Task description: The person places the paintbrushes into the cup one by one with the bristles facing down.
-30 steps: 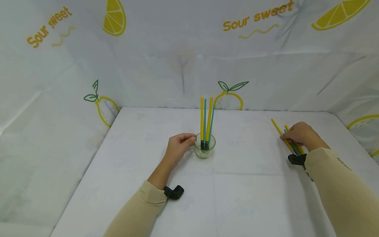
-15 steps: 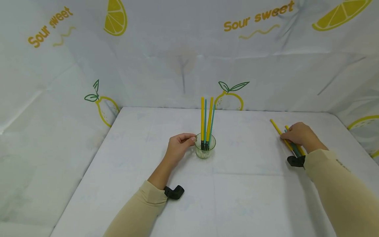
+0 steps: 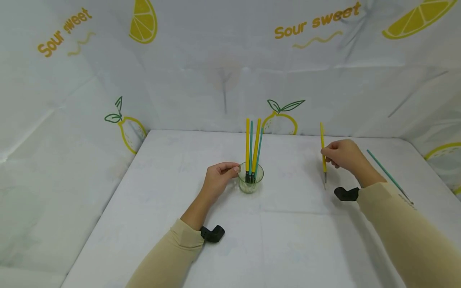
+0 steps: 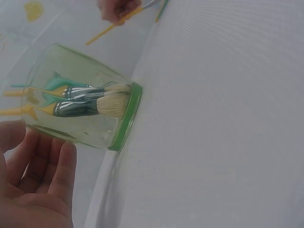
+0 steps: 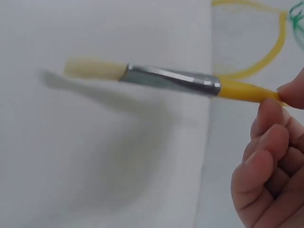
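At the table's middle, a greenish clear glass (image 3: 247,188) stands upright, holding several yellow and teal paintbrushes (image 3: 255,152), bristles down. My left hand (image 3: 218,180) pinches its rim from the left, thumb and fingers at the edge; in the left wrist view, the bristles (image 4: 112,105) show through the glass wall. Over the table's right part, my right hand (image 3: 342,154) pinches a yellow paintbrush (image 3: 323,140) by its handle between thumb and fingers. This brush is nearly upright, bristles down. The right wrist view shows its silvery ferrule (image 5: 173,80) and pale bristles (image 5: 95,69).
A teal paintbrush (image 3: 389,174) lies on the white tabletop (image 3: 288,248), right of my right forearm, its lower end beside the sleeve (image 3: 399,224). Behind the table hangs a white sheet (image 3: 201,88) printed with lemons.
My right hand has lifted the yellow paintbrush from the brushes lying at the right, moved it leftward and turned it more upright. The left hand stays at the glass.
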`<control>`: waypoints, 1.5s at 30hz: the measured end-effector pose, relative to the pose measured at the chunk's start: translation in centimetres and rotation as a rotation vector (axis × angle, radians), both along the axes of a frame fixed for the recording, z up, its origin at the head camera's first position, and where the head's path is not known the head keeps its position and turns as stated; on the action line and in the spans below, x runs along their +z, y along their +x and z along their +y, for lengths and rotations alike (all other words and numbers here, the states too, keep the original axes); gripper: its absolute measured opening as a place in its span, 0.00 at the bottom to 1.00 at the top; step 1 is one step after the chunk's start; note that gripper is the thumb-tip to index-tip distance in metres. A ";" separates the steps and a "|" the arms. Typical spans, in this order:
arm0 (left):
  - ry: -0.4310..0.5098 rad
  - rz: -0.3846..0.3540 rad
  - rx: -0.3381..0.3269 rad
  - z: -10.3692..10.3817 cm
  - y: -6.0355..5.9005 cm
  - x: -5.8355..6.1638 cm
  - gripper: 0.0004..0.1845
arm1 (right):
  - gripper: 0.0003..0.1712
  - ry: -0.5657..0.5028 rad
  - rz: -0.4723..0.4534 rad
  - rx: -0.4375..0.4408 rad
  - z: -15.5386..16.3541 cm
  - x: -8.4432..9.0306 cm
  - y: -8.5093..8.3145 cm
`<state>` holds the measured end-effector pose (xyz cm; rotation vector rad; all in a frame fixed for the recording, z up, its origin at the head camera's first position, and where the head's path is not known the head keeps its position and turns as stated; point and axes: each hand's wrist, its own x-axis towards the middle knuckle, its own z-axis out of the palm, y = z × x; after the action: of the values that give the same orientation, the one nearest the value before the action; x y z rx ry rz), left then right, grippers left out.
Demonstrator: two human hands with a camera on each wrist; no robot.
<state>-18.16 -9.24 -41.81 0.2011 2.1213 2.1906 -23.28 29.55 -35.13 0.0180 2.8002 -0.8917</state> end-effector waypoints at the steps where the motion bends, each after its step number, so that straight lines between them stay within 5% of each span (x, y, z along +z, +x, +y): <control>1: 0.001 0.000 0.001 0.0 0.0 0.0 0.13 | 0.18 -0.028 0.023 0.006 -0.8 0.4 0.1; 12: 0.006 -0.001 0.014 0.1 0.1 0.1 0.12 | 0.14 -0.227 0.199 0.050 -8.2 4.1 2.5; 22: 0.022 0.009 0.000 0.1 0.0 -0.1 0.12 | 0.11 -0.355 0.356 0.062 -12.6 5.1 4.1; 29: 0.010 0.021 0.008 0.1 0.0 0.0 0.11 | 0.11 -0.390 0.367 0.129 -14.2 4.1 4.1; 45: 0.015 0.019 0.003 0.1 -0.1 -0.2 0.12 | 0.12 -0.305 0.189 0.135 -16.2 -0.1 3.5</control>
<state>-18.27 -9.11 -42.06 0.2210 2.1168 2.2157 -19.83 13.31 -35.28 -0.3117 2.7561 -1.3370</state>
